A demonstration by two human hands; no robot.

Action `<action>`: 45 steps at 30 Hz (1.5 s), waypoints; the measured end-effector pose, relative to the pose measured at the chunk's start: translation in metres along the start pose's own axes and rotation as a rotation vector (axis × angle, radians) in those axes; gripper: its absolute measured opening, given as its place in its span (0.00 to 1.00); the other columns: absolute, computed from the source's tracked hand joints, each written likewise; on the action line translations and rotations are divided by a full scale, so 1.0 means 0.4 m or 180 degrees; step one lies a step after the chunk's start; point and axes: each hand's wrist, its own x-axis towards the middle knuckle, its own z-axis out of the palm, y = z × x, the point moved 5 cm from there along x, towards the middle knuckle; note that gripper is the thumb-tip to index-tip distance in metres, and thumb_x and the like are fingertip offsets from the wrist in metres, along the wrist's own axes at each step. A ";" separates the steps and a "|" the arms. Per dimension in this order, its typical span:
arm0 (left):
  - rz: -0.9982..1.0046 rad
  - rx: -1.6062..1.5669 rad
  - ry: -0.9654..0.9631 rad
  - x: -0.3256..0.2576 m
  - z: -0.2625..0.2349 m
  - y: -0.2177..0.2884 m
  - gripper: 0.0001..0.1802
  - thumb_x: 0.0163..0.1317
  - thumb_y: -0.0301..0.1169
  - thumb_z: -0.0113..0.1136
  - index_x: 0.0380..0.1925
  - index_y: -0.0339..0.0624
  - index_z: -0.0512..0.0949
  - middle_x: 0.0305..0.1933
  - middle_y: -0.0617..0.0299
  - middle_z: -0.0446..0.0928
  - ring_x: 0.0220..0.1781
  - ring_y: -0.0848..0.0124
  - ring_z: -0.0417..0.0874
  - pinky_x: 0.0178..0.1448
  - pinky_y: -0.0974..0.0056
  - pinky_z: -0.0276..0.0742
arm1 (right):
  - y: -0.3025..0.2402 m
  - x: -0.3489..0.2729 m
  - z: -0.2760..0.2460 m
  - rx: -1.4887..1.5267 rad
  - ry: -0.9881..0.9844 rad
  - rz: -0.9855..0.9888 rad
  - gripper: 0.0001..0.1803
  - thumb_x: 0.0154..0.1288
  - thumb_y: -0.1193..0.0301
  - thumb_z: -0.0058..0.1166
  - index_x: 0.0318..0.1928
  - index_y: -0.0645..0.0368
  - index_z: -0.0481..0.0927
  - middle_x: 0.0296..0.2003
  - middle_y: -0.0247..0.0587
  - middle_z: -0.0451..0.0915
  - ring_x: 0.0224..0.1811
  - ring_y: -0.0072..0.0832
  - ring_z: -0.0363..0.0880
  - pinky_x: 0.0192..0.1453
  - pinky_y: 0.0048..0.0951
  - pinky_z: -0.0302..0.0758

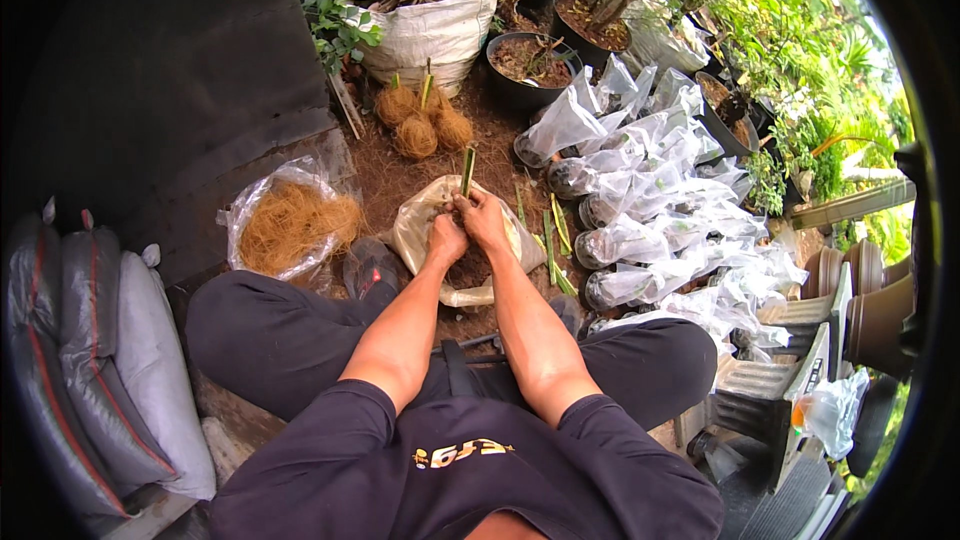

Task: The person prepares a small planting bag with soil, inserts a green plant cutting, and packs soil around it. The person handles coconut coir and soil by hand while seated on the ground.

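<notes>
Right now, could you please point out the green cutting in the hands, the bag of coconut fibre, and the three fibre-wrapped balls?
Cutting (467,170), head view, on the green stem above the hands.
Fibre bag (290,225), head view, on the tan fibre inside.
Balls (415,137), head view, on the front ball.

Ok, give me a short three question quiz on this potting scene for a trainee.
1. True or false: both hands grip the green cutting over the open soil bag.
2. Which lies at the person's left? A. clear bag of coir fibre B. pile of clear bagged cuttings C. brown pots
3. How many finished fibre-wrapped balls lie ahead, near the white sack?

Key:
1. True: the left hand and right hand meet at the stem's base.
2. A
3. About three; they overlap, so the count is uncertain.
</notes>
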 end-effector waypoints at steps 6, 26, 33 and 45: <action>-0.0624 -0.1463 0.0213 -0.005 0.018 -0.026 0.20 0.71 0.42 0.49 0.41 0.35 0.82 0.45 0.43 0.83 0.49 0.50 0.83 0.50 0.50 0.75 | 0.038 -0.047 0.013 0.0187 0.0327 -0.0077 0.11 0.69 0.69 0.56 0.41 0.65 0.84 0.34 0.40 0.86 0.39 0.25 0.83 0.48 0.30 0.75; -0.1347 -0.3388 -0.0335 -0.028 -0.022 0.050 0.35 0.66 0.44 0.63 0.65 0.35 0.63 0.61 0.48 0.69 0.59 0.60 0.73 0.57 0.51 0.72 | 0.062 -0.097 0.025 -0.1567 -0.0174 -0.0334 0.33 0.76 0.43 0.29 0.72 0.45 0.64 0.73 0.46 0.59 0.76 0.55 0.48 0.74 0.53 0.48; -0.0818 -0.1613 -0.0126 -0.014 -0.053 0.040 0.21 0.64 0.37 0.63 0.47 0.30 0.73 0.37 0.53 0.76 0.39 0.63 0.78 0.42 0.55 0.72 | 0.087 -0.105 -0.008 -0.0712 0.0250 -0.0001 0.29 0.76 0.50 0.39 0.66 0.54 0.72 0.74 0.52 0.55 0.76 0.48 0.53 0.74 0.45 0.55; -0.0818 -0.1167 0.0227 -0.008 -0.053 -0.052 0.29 0.61 0.58 0.62 0.37 0.38 0.78 0.34 0.54 0.76 0.39 0.59 0.79 0.46 0.53 0.73 | 0.079 -0.180 0.011 -0.3214 -0.0090 0.0687 0.14 0.59 0.73 0.55 0.45 0.62 0.84 0.45 0.57 0.83 0.48 0.51 0.82 0.55 0.46 0.78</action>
